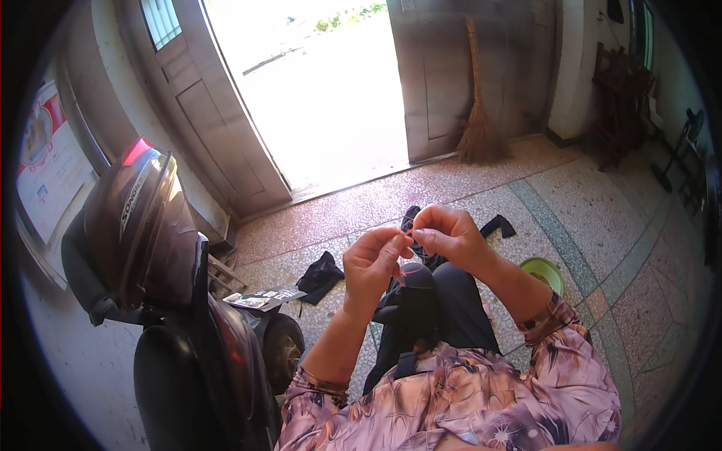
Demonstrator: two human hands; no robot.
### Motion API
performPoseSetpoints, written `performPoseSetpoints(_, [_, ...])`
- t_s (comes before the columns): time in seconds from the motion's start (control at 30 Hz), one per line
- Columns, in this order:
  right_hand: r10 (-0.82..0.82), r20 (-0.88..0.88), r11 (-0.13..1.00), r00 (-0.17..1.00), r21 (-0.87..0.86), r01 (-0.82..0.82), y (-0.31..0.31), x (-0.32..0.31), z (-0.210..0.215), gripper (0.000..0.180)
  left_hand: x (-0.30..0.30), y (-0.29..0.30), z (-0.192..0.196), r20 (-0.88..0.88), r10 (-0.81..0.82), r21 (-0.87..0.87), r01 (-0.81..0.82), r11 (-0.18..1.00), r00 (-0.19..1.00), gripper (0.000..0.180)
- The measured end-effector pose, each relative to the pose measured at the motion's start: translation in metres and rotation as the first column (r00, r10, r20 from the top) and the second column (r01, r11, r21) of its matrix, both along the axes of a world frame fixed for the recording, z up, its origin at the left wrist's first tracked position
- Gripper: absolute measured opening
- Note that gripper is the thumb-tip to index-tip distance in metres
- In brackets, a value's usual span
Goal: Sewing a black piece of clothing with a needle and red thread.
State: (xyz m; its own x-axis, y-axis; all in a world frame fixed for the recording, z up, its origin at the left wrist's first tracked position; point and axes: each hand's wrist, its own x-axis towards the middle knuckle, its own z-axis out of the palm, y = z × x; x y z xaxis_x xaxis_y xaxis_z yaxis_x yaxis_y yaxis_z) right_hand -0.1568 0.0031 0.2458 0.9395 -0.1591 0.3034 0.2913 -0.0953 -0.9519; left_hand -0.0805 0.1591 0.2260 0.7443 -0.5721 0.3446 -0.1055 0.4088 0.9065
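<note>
The left hand [370, 259] and the right hand [444, 234] are raised together in front of the person's chest, fingertips almost meeting. Between them runs a thin red thread [410, 236], very fine and hard to follow; the left thumb and forefinger pinch one part of it and the right thumb and forefinger pinch it just beside, so each grip is closed on the thread. Whether a needle is there as well cannot be told. Below the hands, on the person's lap, lies a dark cloth [412, 304], and a loop of red thread shows on its rounded top, just under the left hand. The person wears dark trousers and a flowered pink blouse [481, 391], the sleeves ending well below the wrists. On the terrazzo floor [602, 225] beyond the knees lie more dark cloth pieces: one [321, 274] to the left, another [499, 225] to the right, near the right hand in the picture. A green bowl [543, 272] stands on the floor by the right forearm. To the person's left stands a scooter [210, 361] with a dark helmet [139, 225] on it, and some printed cards [259, 298] lie on its front part. A broom [477, 113] leans against the open door [451, 75] at the back, where bright daylight comes in.
</note>
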Motion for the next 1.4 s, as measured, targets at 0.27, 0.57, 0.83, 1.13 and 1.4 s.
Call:
performPoseSetpoints(0.27, [-0.001, 0.045, 1.000, 0.999, 0.025, 0.000, -0.003, 0.001, -0.003, 0.011, 0.002, 0.000, 0.002, -0.141, -0.054, -0.032, 0.050, 0.998, 0.989, 0.013])
performPoseSetpoints(0.57, [-0.063, -0.004, 0.941, 0.998, 0.333, 0.061, -0.007, 0.006, -0.004, 0.021, 0.004, 0.001, 0.000, -0.129, -0.059, -0.046, 0.053, 0.998, 0.990, 0.013])
performPoseSetpoints(0.83, [-0.008, 0.073, 1.000, 0.997, 0.028, 0.006, 0.004, 0.004, -0.005, 0.015, 0.003, 0.000, -0.003, -0.063, -0.058, -0.029, 0.057, 0.998, 0.996, 0.013])
performPoseSetpoints(1.13, [0.106, -0.080, 0.901, 0.991, 0.429, -0.062, -0.004, 0.005, -0.005, 0.011, 0.008, 0.000, -0.006, -0.248, -0.086, -0.078, 0.069, 0.995, 0.965, 0.012])
performPoseSetpoints(1.4, [0.210, -0.045, 0.802, 0.977, 0.580, -0.146, -0.007, 0.006, -0.003, 0.014, 0.007, -0.003, -0.010, -0.242, -0.230, -0.145, 0.200, 0.969, 0.942, 0.011])
